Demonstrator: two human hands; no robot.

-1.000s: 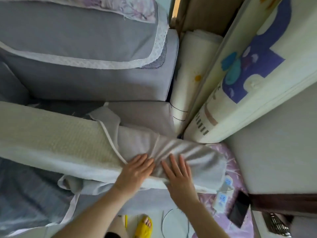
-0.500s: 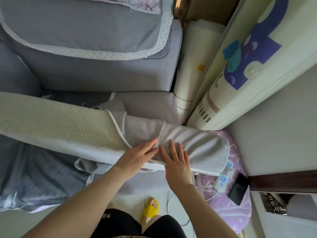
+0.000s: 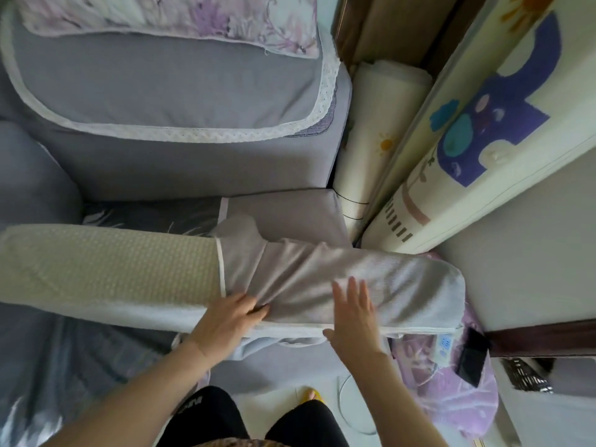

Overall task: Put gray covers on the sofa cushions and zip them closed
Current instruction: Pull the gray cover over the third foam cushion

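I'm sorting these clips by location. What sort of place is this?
Most likely a home living room: a gray sofa with a lace-edged cover, a rolled children's play mat stood beside it, and a cushion being fitted with its gray cover.

Both forearms are bare from the lower edge of the view up to the wrists, with no sleeves, watch, bracelet or rings to be seen on the left hand (image 3: 225, 321) or the right hand (image 3: 353, 321). The person wears black shorts (image 3: 209, 414) with pale lettering on the left leg, too blurred to read. A strip of brownish patterned fabric (image 3: 225, 443) shows at the bottom edge. One foot wears a yellow slipper (image 3: 312, 395).
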